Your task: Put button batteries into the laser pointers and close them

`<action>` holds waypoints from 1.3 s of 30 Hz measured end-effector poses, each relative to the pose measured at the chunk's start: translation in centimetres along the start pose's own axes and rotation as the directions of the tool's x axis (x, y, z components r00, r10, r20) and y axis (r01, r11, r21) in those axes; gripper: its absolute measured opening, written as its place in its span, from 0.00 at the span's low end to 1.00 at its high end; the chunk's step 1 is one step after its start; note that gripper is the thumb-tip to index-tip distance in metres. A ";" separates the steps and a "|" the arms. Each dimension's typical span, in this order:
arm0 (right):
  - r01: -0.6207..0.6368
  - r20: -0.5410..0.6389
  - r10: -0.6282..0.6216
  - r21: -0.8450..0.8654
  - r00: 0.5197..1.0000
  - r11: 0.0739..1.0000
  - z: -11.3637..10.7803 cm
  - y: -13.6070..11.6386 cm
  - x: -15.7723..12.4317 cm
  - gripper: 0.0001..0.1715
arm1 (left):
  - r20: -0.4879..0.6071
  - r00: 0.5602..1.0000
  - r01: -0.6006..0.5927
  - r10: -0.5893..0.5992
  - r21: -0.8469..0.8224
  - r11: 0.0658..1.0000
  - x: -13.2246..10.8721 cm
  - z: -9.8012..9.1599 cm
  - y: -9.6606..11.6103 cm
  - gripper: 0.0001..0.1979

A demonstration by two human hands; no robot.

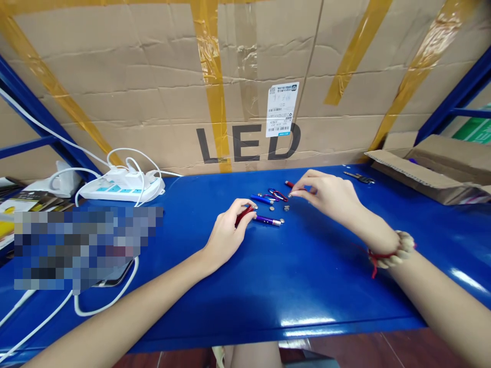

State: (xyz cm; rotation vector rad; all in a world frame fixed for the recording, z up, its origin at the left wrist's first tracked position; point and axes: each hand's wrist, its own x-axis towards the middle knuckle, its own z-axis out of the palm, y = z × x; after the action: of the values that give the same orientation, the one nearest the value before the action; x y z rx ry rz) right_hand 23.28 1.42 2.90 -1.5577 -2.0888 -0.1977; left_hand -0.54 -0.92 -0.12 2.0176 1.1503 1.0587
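My left hand [229,225] is closed around a short red metal tube [244,216], one silvery end showing at the fingertips. Close by its fingers lies a purple metal tube [267,221] with a small silver disc at its tip. My right hand [316,190] hovers over the table with thumb and fingers pinched; a tiny shiny bit shows at the fingertips, too small to name. Between the hands are a blue tube [262,200], red and dark looped clips [277,194] and small silver button cells [286,208]. Another red tube [289,184] is partly behind my right fingers.
A white power strip [123,188] with plugs and cables sits at the back left of the blue table [291,286]. Keys [359,177] and an open cardboard box [429,176] are at the right. A large carton [164,102] stands behind. Part of the left side is blurred out.
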 end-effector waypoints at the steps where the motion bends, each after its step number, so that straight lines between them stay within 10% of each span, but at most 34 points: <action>1: 0.026 0.017 -0.024 -0.084 1.000 0.996 -0.1 0.4 0.0 0.09 | -0.004 1.000 0.006 -0.006 0.001 1.000 0.0 0.0 0.0 0.06; 10: 0.040 0.317 0.051 -0.275 0.947 0.961 0.0 0.6 -0.1 0.04 | 0.009 0.999 0.036 -0.037 0.057 0.998 -0.3 0.2 -0.1 0.06; 17: 0.092 0.187 -0.076 -0.078 0.979 0.993 1.0 -1.1 -0.2 0.17 | -0.015 0.999 0.038 -0.037 0.068 0.997 -0.2 0.2 -0.1 0.06; 23: 0.268 0.250 -0.313 0.196 0.916 0.943 4.5 -1.7 0.1 0.29 | 0.017 0.999 0.029 -0.031 0.094 0.995 -0.2 0.3 0.0 0.05; 39: 0.338 0.205 -0.360 0.135 0.910 0.931 4.9 -1.8 0.7 0.25 | 0.043 0.998 0.042 -0.045 0.055 0.998 -0.3 0.3 0.2 0.07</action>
State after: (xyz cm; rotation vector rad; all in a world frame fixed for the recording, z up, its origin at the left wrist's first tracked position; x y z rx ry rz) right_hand 19.92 3.40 -0.59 -1.1838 -2.5101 -0.0424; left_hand -0.29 -1.29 -0.21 2.0373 1.2063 0.9671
